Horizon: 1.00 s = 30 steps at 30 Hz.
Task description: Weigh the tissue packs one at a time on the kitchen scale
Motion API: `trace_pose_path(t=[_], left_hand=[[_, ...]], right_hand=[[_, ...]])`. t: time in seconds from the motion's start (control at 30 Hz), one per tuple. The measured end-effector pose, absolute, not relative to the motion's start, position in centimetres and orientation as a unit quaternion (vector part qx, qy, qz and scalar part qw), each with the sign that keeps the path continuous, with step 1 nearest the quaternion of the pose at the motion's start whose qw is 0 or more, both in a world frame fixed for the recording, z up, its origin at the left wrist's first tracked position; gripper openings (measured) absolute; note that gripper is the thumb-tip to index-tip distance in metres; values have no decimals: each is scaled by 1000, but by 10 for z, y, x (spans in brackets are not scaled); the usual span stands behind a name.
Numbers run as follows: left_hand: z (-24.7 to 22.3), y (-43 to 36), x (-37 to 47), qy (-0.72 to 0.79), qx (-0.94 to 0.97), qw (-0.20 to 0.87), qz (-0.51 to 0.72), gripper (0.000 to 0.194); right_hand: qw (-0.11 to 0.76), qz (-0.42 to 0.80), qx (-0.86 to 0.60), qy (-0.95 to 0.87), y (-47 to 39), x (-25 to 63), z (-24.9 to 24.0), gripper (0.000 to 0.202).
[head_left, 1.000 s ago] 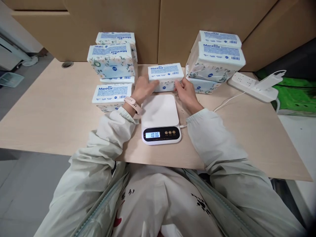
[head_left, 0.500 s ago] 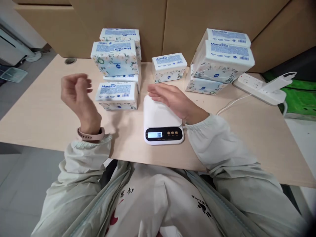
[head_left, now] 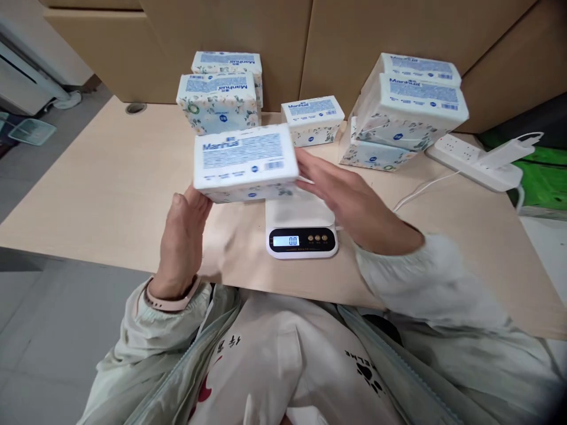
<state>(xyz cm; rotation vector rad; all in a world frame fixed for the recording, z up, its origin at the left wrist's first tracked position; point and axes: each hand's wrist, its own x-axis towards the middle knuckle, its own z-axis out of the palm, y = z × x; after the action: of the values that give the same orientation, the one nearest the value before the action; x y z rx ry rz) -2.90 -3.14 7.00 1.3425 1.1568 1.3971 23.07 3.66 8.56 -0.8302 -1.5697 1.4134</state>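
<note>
Between my two hands is a pack of tissues [head_left: 246,158] with a blue-and-white printed top, raised off the table and slightly tilted. My left hand [head_left: 183,236] supports its left end from below, the fingers partly hidden under it. At the right end, my right hand [head_left: 336,189] presses its fingers against the side. Below and to the right of the pack lies a white kitchen scale [head_left: 302,244], its display reading 0.0. The pack hides the upper left of the scale's plate.
Stacked tissue packs [head_left: 219,106] stand at the back left, more tissue packs [head_left: 405,112] at the back right. A single tissue pack [head_left: 312,121] sits between them. A white power strip [head_left: 473,162] with a plugged-in charger and cable lies at the right. Cardboard [head_left: 230,35] walls the rear.
Both hands have closed on the front left tissue pack and lifted it from the table toward the scale. My right hand has left the scale's plate. The display still reads 0.0.
</note>
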Motion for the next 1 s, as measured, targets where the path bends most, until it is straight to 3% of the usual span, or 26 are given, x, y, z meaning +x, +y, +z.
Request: trace_pose_path(t=[0.13,0.37,0.57,1.0], left_hand=[[68,-26,-3,429,586,461,511,61],[38,-13,13,450,585,484,470,60],[13,-8,0,494,523,466,514,78],[15,-9,-1,487,462,471,572,75]], right_hand=[[442,564,-380,-585,3,272,84,47],[493,563,-415,-517,4,290,34,43],[587,512,-463,-422,3,294,19,35],[603,483,-487,-407,7,298,13,34]])
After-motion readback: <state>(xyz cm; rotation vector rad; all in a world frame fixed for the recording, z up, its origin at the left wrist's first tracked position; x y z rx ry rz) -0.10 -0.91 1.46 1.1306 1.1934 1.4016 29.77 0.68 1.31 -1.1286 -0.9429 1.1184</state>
